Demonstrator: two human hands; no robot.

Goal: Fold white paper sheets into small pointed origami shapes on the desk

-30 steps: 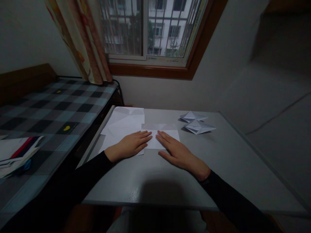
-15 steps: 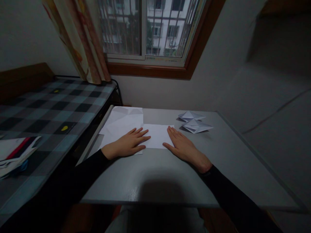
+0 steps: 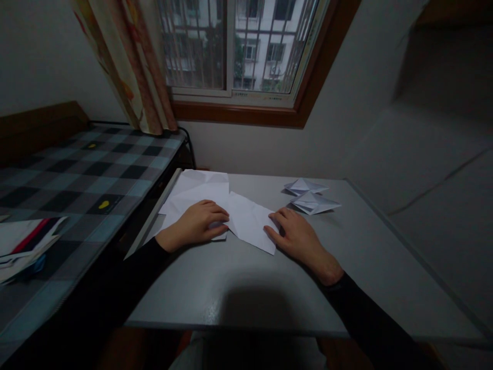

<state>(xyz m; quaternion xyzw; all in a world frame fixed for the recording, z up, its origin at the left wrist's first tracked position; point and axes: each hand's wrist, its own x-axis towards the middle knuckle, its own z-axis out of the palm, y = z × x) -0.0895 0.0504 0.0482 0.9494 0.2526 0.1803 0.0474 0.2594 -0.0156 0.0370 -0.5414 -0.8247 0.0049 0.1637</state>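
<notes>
L hand (image 3: 198,222) & R hand (image 3: 298,239) flank a flat white four-sided paper sheet (image 3: 252,222) on the smooth grey bench (image 3: 346,293), apparently to keep it from sliding. Fingers bent at its ends; can't tell if they pinch. Long axis slants far L to near R, w/ two white pointed paper folds (image 3: 314,204) beyond R hand.

Plaid-covered bed (image 3: 96,169), left side, yellow marks (image 3: 103,204), wooden board (image 3: 42,121) along its edge. Flat white stack (image 3: 31,246), red and dark stripes, lying on bed. Patterned curtain (image 3: 133,77) at left of barred window (image 3: 230,51); brown frame (image 3: 239,114), pale building (image 3: 265,43) outside.
</notes>
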